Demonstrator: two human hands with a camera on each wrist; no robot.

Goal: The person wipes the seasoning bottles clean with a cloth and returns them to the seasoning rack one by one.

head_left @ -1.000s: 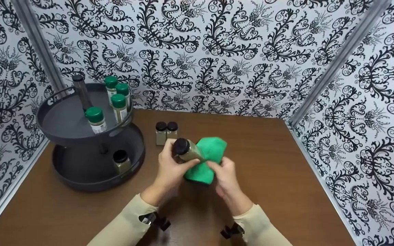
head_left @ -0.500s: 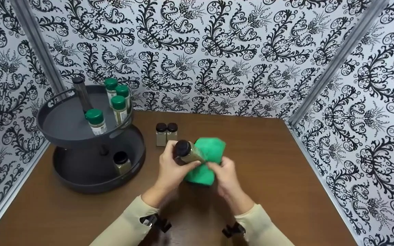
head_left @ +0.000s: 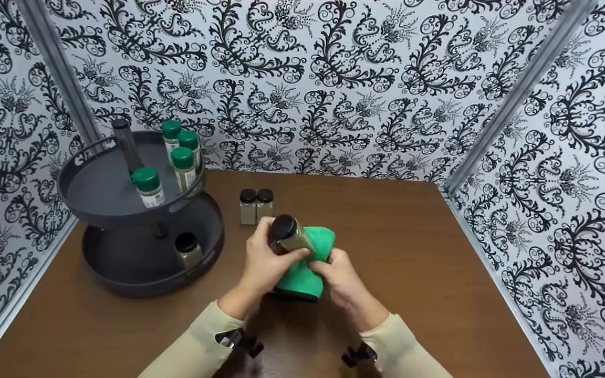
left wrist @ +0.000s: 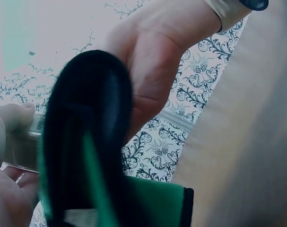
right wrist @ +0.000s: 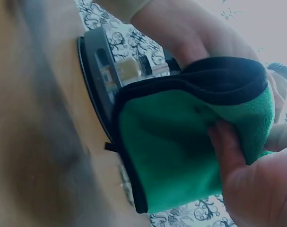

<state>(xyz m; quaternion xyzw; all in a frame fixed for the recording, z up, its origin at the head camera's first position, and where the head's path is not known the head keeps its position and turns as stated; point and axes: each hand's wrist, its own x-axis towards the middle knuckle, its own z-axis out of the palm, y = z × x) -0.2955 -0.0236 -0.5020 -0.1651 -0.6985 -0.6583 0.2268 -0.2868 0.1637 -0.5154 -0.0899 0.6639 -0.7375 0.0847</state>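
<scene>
My left hand [head_left: 263, 260] grips a clear spice jar [head_left: 296, 240] with a black lid, tilted so the lid points up and left. A green cloth [head_left: 300, 281] with black edging is held against the jar's lower part and hides it. My right hand [head_left: 342, 278] pinches the cloth, thumb on top beside the jar. In the right wrist view the cloth [right wrist: 167, 151] hangs in a fold, with right-hand fingers [right wrist: 228, 146] pressed into it. In the left wrist view part of the jar [left wrist: 22, 149] shows beside the cloth's dark border.
A grey two-tier round stand [head_left: 118, 210] is at the left. Its upper tier bears several green-lidded jars [head_left: 183, 165] and a tall dark grinder-like bottle [head_left: 126, 144]; a black-lidded jar [head_left: 189, 252] is on the lower tier. Two black-lidded jars [head_left: 248, 207] stand on the brown table [head_left: 413, 252].
The cloth has shifted down and toward me along the jar, its upper edge lower than before. My right hand moved slightly with it, while the left hand keeps its grip.
</scene>
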